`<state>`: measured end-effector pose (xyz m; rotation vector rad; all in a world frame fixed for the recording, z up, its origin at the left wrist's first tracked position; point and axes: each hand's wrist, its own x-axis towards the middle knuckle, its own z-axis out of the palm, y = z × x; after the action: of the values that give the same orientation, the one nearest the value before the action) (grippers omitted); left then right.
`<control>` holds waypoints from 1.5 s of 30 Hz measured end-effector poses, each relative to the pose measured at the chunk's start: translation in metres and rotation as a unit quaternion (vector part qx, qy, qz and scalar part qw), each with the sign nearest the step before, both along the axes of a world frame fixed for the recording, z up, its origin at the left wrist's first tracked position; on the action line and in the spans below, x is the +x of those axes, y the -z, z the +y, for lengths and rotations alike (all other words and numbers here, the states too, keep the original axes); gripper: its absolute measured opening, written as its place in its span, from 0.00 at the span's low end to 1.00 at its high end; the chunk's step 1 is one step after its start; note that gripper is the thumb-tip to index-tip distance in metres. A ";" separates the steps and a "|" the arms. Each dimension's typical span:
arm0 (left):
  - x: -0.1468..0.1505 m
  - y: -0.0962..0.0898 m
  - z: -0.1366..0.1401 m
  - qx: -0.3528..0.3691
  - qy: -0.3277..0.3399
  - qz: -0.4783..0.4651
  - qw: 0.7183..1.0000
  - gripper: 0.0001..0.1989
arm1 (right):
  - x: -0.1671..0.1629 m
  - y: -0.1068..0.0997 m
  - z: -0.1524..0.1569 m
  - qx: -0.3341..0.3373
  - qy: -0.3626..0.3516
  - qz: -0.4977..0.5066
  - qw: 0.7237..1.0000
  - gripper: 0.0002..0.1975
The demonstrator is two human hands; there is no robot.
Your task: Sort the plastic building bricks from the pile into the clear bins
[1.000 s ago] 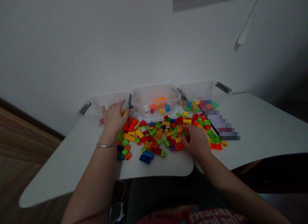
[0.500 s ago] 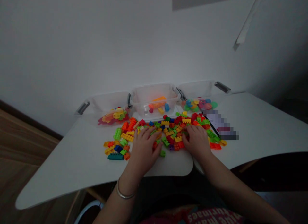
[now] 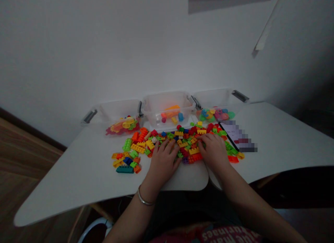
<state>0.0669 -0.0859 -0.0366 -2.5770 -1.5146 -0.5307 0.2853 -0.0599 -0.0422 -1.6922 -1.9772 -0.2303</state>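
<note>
Many toy building bricks in red, yellow, green, orange and blue lie in a loose heap across the table. My left hand (image 3: 165, 159) rests palm down on the near middle of the heap, fingers spread. It covers the bricks under it. My right hand (image 3: 214, 149) lies on the heap's right part, its fingers bent over bricks and their tips partly hidden. Between the hands are a yellow brick (image 3: 193, 151) and a purple brick (image 3: 185, 161). Left of my left hand sits a small group with a long teal brick (image 3: 124, 170).
A clear bin (image 3: 167, 98) with a few bricks stands behind the heap. A left bin (image 3: 117, 107) and a right bin (image 3: 214, 96) hold colourful plastic pieces. A phone-like device (image 3: 236, 135), partly blurred out, lies on the white table (image 3: 86, 170) at right.
My left hand has shifted right, uncovering yellow and green bricks on its left and covering the green one near its thumb. My right hand has barely moved.
</note>
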 end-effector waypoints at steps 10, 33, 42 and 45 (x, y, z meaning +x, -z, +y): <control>-0.001 0.001 0.003 -0.003 -0.007 -0.014 1.000 0.19 | 0.024 -0.008 0.013 -0.092 -0.058 -0.085 0.990 0.09; 0.000 0.000 0.002 -0.010 -0.018 -0.013 1.000 0.20 | 0.015 -0.010 0.004 -0.054 -0.058 0.034 0.996 0.04; 0.000 -0.006 0.000 0.021 -0.017 -0.008 1.000 0.18 | -0.015 0.010 -0.018 0.073 -0.166 0.085 0.980 0.04; 0.005 -0.014 -0.001 0.006 0.008 -0.021 1.000 0.17 | -0.016 0.010 -0.018 0.090 -0.187 0.085 0.975 0.04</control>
<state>0.0715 -0.0872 -0.0231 -2.5882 -1.4990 -0.5965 0.2694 -0.0781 -0.0522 -1.1616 -2.0320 -0.1186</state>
